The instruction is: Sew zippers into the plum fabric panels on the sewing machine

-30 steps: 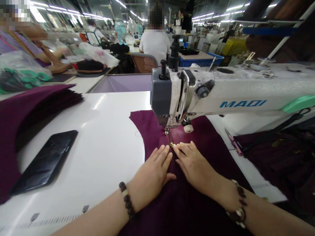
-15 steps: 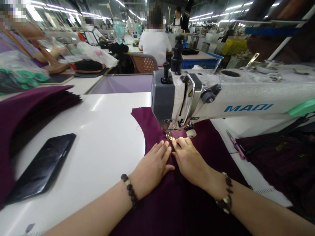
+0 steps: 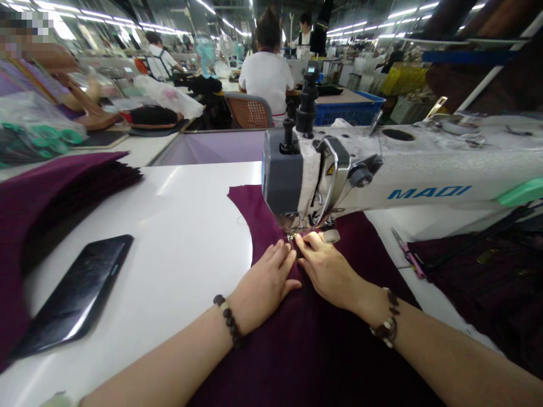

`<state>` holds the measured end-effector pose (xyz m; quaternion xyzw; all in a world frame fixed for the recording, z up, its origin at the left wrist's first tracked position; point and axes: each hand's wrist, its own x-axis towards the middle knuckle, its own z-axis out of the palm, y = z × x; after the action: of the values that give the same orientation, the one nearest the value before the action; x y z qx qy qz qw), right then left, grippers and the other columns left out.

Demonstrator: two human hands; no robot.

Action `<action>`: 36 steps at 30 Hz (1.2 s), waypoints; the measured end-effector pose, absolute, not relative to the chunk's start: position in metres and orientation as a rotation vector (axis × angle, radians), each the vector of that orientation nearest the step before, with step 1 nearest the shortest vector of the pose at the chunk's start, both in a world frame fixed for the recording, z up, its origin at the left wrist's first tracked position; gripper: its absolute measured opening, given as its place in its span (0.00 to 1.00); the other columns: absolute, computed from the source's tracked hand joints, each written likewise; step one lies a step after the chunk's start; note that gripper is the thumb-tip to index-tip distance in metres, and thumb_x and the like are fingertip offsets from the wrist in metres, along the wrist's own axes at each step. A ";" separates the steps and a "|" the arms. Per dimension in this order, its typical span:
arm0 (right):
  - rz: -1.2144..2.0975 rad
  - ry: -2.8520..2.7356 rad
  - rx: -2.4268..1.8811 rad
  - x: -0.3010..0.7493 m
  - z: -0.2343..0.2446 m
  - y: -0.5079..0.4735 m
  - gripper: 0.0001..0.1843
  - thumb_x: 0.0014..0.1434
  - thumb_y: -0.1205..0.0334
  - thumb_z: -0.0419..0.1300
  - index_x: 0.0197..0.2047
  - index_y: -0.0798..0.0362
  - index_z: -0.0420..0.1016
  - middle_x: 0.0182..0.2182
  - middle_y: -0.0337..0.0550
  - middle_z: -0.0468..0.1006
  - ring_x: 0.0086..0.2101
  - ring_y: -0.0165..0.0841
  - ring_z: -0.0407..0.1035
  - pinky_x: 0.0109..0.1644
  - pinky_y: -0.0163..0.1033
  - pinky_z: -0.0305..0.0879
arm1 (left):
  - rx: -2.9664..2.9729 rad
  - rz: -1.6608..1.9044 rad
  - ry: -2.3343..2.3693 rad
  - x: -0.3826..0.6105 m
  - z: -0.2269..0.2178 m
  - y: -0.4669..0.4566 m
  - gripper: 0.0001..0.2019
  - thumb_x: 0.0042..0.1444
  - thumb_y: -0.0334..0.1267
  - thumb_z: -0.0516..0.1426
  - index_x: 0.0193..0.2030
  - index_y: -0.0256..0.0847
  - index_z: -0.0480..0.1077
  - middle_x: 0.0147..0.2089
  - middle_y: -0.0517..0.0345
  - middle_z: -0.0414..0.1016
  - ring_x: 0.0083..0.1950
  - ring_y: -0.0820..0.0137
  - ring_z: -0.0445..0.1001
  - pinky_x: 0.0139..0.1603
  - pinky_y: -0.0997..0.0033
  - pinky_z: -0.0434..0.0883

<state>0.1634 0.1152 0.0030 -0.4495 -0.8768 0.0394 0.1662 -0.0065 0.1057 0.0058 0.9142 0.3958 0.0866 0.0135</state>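
Note:
Deep purple fabric (image 3: 348, 339) lies across the white table and passes beneath the presser foot (image 3: 292, 234) of a sewing machine (image 3: 322, 175). My left hand (image 3: 265, 285) rests flat on the cloth just left of the foot, fingers stretched forward and thumb apart. On the other side, my right hand (image 3: 326, 268) presses on the same cloth, index finger reaching almost to the foot. Its other fingers are bent and its thumb stands apart. A narrow strip of fabric shows between the hands. The needle's tip cannot be made out.
At left lie a black phone (image 3: 76, 297) and a stack of purple cut pieces (image 3: 55, 198). Pink-handled snips (image 3: 411, 257) and more dark purple cloth (image 3: 483, 265) are at right. A person in white (image 3: 267, 79) sits ahead; another person's arm shows at upper left.
The view has shifted slightly. My right fingertips sit a little closer to the presser foot. Both hands stay on the fabric, in nearly the same pose.

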 end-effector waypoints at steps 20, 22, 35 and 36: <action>0.067 -2.640 -1.358 0.183 0.004 0.085 0.24 0.62 0.64 0.45 0.61 0.62 0.54 0.59 0.54 0.55 0.59 0.41 0.46 0.60 0.58 0.46 | 2.875 0.246 1.043 -0.013 0.008 0.059 0.28 0.54 0.40 0.58 0.57 0.26 0.57 0.60 0.33 0.58 0.63 0.53 0.53 0.58 0.51 0.61; 0.067 -2.646 -1.347 0.183 0.003 0.087 0.24 0.62 0.64 0.45 0.61 0.62 0.54 0.59 0.54 0.55 0.59 0.41 0.46 0.60 0.58 0.46 | 2.888 0.240 1.037 -0.014 0.008 0.061 0.28 0.54 0.40 0.58 0.57 0.26 0.58 0.60 0.33 0.58 0.63 0.52 0.53 0.58 0.50 0.61; 0.083 -2.695 -1.287 0.182 0.007 0.111 0.24 0.63 0.63 0.42 0.60 0.63 0.54 0.59 0.54 0.54 0.58 0.41 0.48 0.57 0.54 0.54 | 2.910 0.236 1.019 -0.019 0.009 0.080 0.25 0.57 0.42 0.54 0.57 0.25 0.60 0.59 0.34 0.60 0.62 0.53 0.56 0.58 0.51 0.61; 0.097 -2.695 -1.286 0.182 0.008 0.113 0.24 0.63 0.63 0.42 0.60 0.63 0.54 0.59 0.54 0.54 0.58 0.41 0.49 0.56 0.53 0.55 | 2.910 0.240 1.015 -0.019 0.009 0.081 0.25 0.57 0.42 0.54 0.57 0.25 0.60 0.59 0.34 0.60 0.62 0.53 0.56 0.58 0.51 0.60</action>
<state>0.1820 0.1127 0.0079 -0.4292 -0.8993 0.0323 0.0768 -0.0190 0.0812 0.0088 0.9411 0.3282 0.0777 0.0250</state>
